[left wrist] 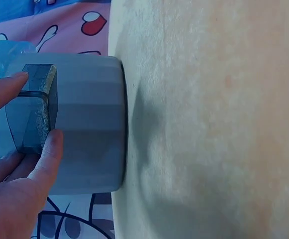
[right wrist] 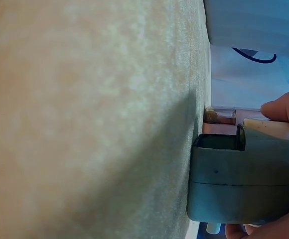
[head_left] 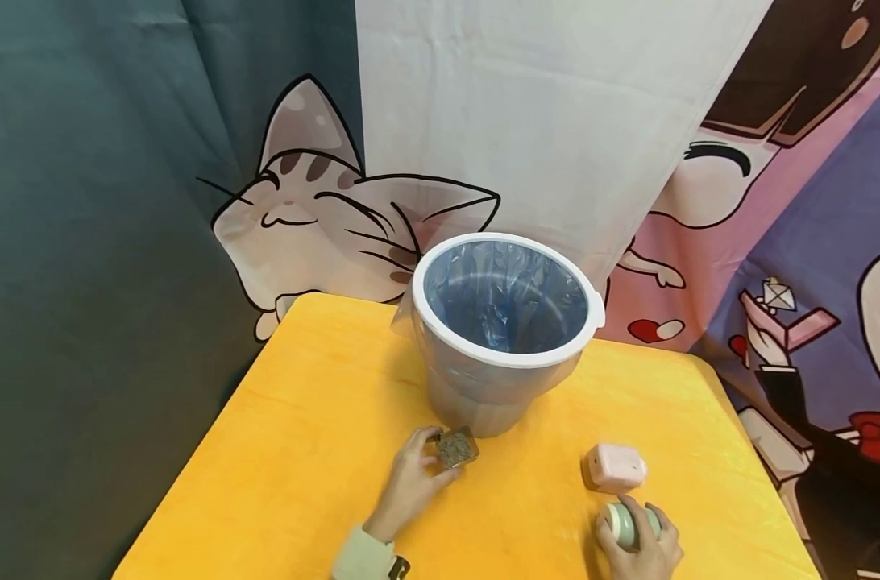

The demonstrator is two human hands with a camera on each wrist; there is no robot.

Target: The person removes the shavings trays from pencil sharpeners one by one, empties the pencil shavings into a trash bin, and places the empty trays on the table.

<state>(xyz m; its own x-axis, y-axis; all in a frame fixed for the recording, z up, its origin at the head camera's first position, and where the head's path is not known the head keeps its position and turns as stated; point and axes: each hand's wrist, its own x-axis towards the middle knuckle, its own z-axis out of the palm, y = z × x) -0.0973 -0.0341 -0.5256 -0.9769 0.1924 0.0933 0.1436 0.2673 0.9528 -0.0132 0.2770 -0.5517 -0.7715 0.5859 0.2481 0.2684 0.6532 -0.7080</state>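
My left hand [head_left: 408,489] holds a small clear shavings box [head_left: 458,449] by its sides, thumb and fingers around it. Greyish, crumbly bits show inside the box, close in front of the bin [head_left: 476,407]. In the left wrist view the box [left wrist: 31,117] overlaps the bin's grey wall. At the right, my right hand [head_left: 649,549] grips a green and white pencil sharpener [head_left: 624,525] low over the table. A rectangular opening shows in the green body [right wrist: 244,174] in the right wrist view. Just beyond it lies a pink pencil sharpener [head_left: 619,466].
The bin has a white rim [head_left: 476,351] and a bluish clear plastic liner [head_left: 494,302]. It stands toward the back of a table with a yellow cloth [head_left: 288,451]. Curtains with cartoon figures [head_left: 309,217] hang behind the table.
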